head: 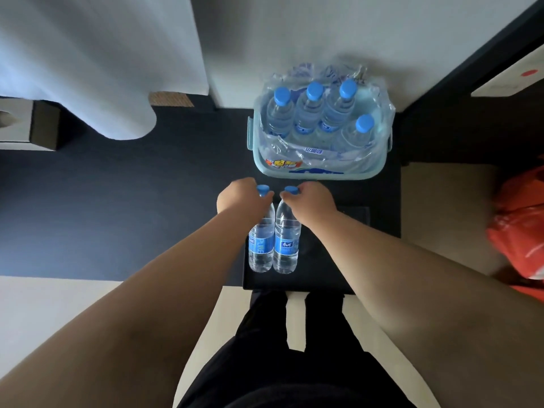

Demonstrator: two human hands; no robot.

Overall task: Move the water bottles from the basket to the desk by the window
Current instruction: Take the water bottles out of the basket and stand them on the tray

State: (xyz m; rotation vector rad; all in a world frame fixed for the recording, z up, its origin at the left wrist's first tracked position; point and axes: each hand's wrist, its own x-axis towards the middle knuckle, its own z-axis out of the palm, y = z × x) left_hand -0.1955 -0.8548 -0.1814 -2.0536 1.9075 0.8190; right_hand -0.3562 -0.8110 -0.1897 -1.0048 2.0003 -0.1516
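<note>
A light blue basket stands on a black surface against the wall, holding several clear water bottles with blue caps in torn plastic wrap. In front of it two more bottles stand upright side by side. My left hand grips the neck of the left bottle. My right hand grips the neck of the right bottle. Both blue caps show just past my fingers.
A dark desk top stretches to the left, with a white curtain hanging over it and a tissue box at the far left. An orange plastic bag lies at the right. My dark trousers fill the bottom.
</note>
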